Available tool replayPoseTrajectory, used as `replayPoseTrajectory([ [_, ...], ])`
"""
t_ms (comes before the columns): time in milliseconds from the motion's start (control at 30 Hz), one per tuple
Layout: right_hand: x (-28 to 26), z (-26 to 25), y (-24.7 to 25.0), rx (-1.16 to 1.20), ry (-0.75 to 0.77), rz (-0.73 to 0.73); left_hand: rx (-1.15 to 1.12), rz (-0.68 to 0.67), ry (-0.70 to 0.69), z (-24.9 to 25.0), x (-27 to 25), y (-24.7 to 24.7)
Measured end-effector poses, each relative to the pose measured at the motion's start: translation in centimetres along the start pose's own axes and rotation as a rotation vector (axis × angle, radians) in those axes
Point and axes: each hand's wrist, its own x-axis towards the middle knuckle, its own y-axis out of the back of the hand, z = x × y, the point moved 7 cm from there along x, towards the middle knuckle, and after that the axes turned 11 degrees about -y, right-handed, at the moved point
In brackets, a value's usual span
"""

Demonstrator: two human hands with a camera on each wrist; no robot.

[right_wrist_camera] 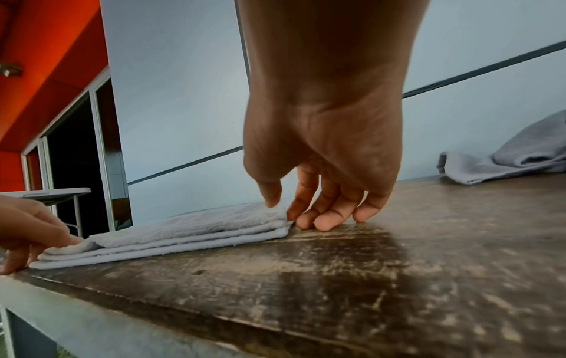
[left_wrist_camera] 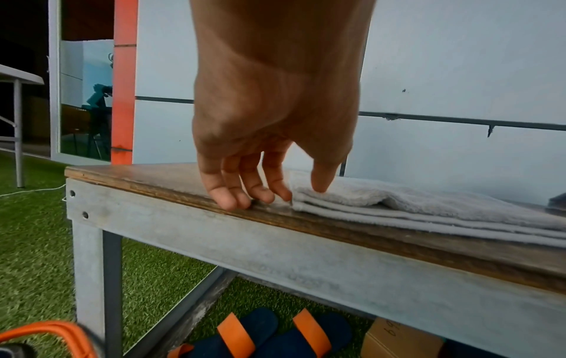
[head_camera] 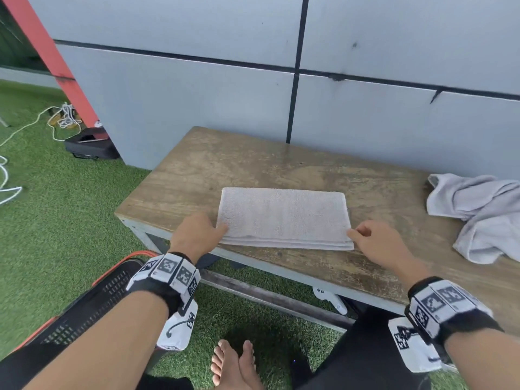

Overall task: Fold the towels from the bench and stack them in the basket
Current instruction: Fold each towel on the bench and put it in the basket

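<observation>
A grey towel [head_camera: 284, 218], folded into a flat layered rectangle, lies near the front edge of the wooden bench [head_camera: 197, 170]. My left hand [head_camera: 218, 230] is at its near-left corner. In the left wrist view the thumb [left_wrist_camera: 320, 181] lies on top of the towel [left_wrist_camera: 398, 206] and the index fingertip meets its edge, pinching the corner. My right hand [head_camera: 356, 235] pinches the near-right corner the same way [right_wrist_camera: 281, 208], its other fingertips on the wood. A crumpled grey towel [head_camera: 478, 215] lies at the bench's right end. The black basket [head_camera: 92, 302] with an orange rim stands on the grass at lower left.
A grey panelled wall [head_camera: 365, 108] runs right behind the bench. Blue and orange sandals [left_wrist_camera: 275, 336] and a cardboard box [left_wrist_camera: 398, 339] sit under the bench. White cables [head_camera: 62, 119] and a black case [head_camera: 90, 147] lie on the grass at left. My bare foot [head_camera: 233, 364] is in front.
</observation>
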Motion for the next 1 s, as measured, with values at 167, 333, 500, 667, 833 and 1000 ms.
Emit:
replayPoseTrajectory([
  [167,0.1,0.2,0.1,0.046,-0.032,0.036,-0.066,0.049,0.038,-0.6,0.0,0.1],
  [333,-0.6,0.1,1.2,0.124,-0.029,0.040,-0.138,0.057,0.038,-0.4,0.2,1.5],
  [500,-1.5,-0.3,2.0,0.173,-0.014,0.004,-0.444,0.032,0.116,-1.1,-0.3,1.2],
  [667,-1.2,1.0,0.8,0.307,-0.078,-0.093,-0.629,0.052,0.184,-1.5,-1.3,0.2],
  [833,-1.1,0.7,0.9,0.287,-0.076,-0.074,-0.438,0.189,0.158,-1.0,-2.0,1.2],
  [1000,-1.1,0.6,0.9,0.278,-0.065,-0.079,-0.241,0.318,0.123,-0.6,-2.5,2.6],
])
